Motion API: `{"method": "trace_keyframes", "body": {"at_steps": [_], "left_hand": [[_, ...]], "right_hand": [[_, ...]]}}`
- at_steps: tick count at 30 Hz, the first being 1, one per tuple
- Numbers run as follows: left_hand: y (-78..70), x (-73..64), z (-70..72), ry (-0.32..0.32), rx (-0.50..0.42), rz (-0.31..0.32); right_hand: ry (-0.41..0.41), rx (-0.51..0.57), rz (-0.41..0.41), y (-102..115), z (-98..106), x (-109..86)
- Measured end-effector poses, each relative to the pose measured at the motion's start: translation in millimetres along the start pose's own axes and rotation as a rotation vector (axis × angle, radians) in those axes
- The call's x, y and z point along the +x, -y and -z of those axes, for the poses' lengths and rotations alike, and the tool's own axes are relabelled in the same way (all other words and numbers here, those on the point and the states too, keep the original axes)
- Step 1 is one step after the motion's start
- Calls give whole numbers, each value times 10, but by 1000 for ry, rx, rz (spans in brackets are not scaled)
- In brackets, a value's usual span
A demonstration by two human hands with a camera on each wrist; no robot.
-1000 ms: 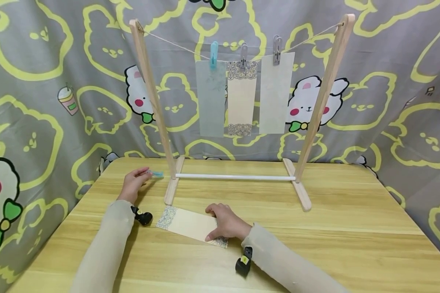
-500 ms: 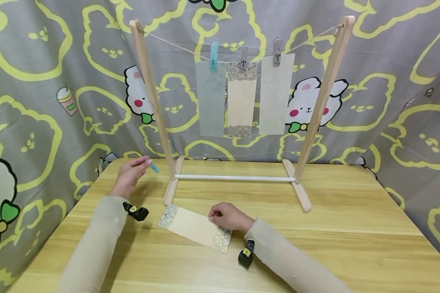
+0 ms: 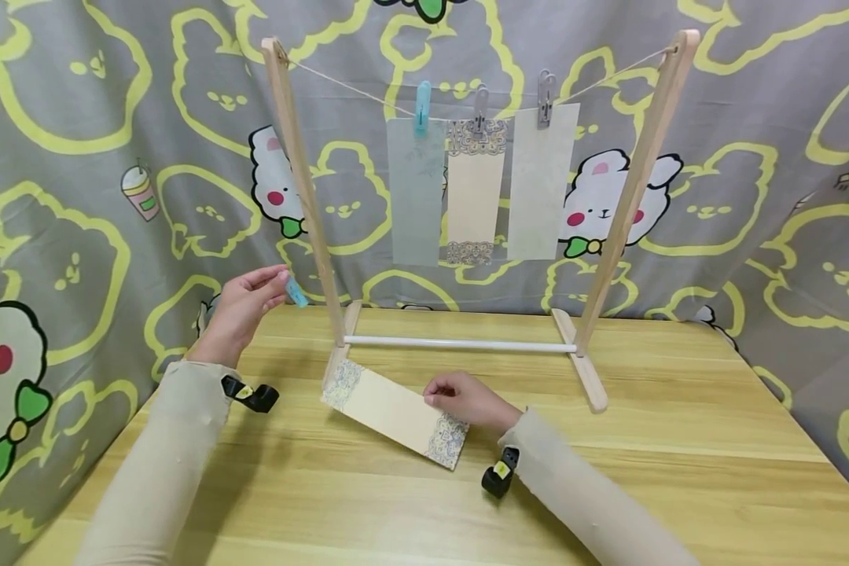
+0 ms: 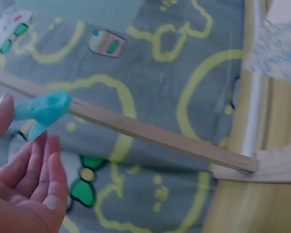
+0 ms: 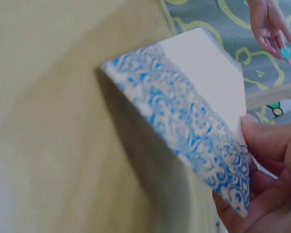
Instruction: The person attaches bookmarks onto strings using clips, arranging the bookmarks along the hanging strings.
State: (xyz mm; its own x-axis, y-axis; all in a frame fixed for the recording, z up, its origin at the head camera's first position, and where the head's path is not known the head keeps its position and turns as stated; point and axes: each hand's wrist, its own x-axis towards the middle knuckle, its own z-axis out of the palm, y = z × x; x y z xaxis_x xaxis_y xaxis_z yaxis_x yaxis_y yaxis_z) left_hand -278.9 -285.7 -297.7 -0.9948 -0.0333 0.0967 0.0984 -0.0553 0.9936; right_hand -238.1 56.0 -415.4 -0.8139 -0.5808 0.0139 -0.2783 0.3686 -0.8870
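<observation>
My left hand [image 3: 244,306] pinches a blue clothespin [image 3: 296,292] by one end, in the air left of the wooden stand. In the left wrist view the clothespin [image 4: 51,107] sits between thumb and fingers. My right hand [image 3: 472,401] grips a cream paper strip [image 3: 392,409] by its far long edge; blue lace patterns band both ends. The right wrist view has the strip [image 5: 184,111] tilted above the table, with the thumb on its face and the fingers partly hidden behind it.
A wooden stand [image 3: 306,185] carries a string with three hanging strips: a grey-green strip [image 3: 416,196], a patterned cream strip [image 3: 474,196] and a pale strip [image 3: 543,189]. A blue clothespin [image 3: 422,106] and two grey ones hold them. A white rod [image 3: 460,344] joins the feet.
My left hand has risen from the tabletop with the clothespin. My right hand has closed on the strip's edge and lifted it off the table, toward the stand.
</observation>
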Motion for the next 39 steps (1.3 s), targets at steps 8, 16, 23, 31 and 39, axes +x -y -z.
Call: {"method": "trace_keyframes", "body": {"at_steps": [8, 16, 23, 31, 39], "left_hand": [[-339, -54, -171, 45, 254, -28], [-664, -16, -393, 77, 296, -74], [-962, 11, -605, 127, 285, -144], [-1244, 108, -808, 167, 393, -230], [-1397, 204, -977, 106, 373, -288]], "right_hand": [[-156, 42, 11, 99, 263, 2], [-388, 102, 59, 247, 408, 113], [-444, 119, 154, 416, 499, 228], [-487, 131, 223, 603, 588, 335], [-506, 171, 217, 803, 666, 490]]}}
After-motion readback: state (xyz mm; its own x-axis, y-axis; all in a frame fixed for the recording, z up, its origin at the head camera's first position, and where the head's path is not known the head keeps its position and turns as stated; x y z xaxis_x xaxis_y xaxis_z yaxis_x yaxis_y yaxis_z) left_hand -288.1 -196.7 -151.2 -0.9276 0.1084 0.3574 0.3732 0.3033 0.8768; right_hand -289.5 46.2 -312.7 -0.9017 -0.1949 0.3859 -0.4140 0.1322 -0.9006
